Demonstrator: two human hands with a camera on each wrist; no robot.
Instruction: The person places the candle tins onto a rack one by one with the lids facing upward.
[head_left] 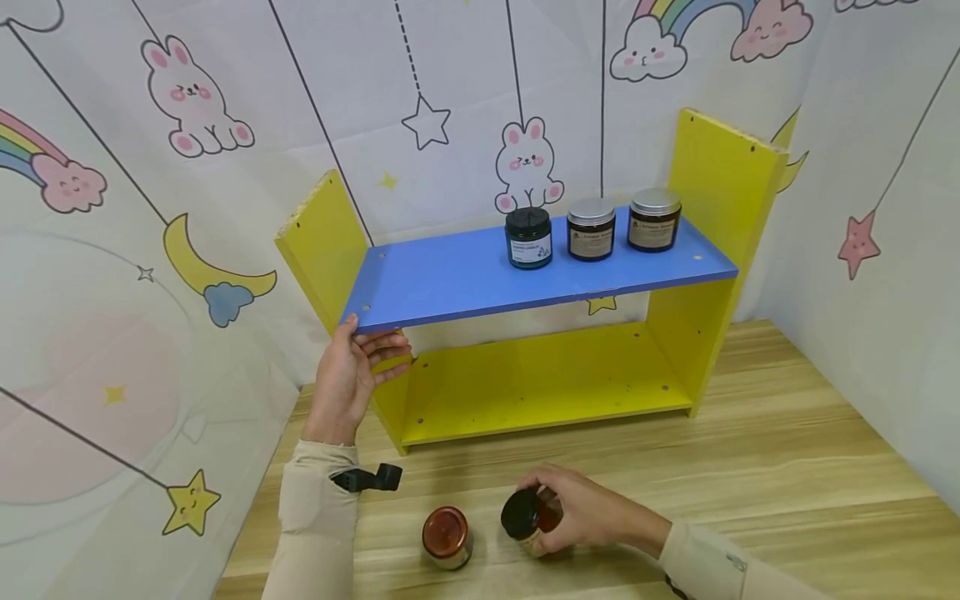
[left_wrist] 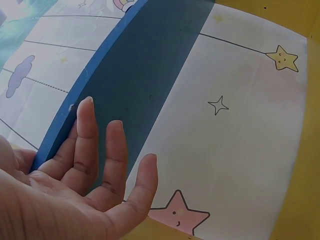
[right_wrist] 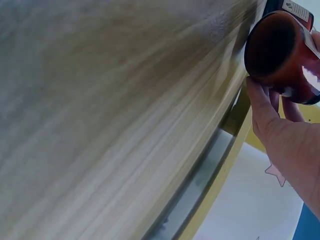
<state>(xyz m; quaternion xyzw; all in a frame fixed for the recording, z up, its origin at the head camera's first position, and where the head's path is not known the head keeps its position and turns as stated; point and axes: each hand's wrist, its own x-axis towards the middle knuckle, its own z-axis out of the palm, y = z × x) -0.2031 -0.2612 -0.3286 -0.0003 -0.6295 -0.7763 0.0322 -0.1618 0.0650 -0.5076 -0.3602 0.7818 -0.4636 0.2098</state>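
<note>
My left hand (head_left: 347, 385) holds the front left corner of the blue shelf board (head_left: 442, 279), thumb on top and index finger beneath. In the left wrist view the other fingers (left_wrist: 116, 160) spread away from the board's underside. Over the table's front, my right hand (head_left: 581, 510) grips an amber glass jar with a black lid (head_left: 520, 514), tilted. The right wrist view shows the base of this jar (right_wrist: 272, 50). Left of it stands a second amber jar (head_left: 446, 533) with a reddish round top; whether it has a lid I cannot tell.
On the blue board's right half stand a green jar with a black lid (head_left: 529, 239) and two brown jars with silver lids (head_left: 591, 231). Yellow side panels (head_left: 723, 175) rise at both ends, above a yellow bottom board (head_left: 525, 392). The rack rests on a wood-grain table (head_left: 810, 467).
</note>
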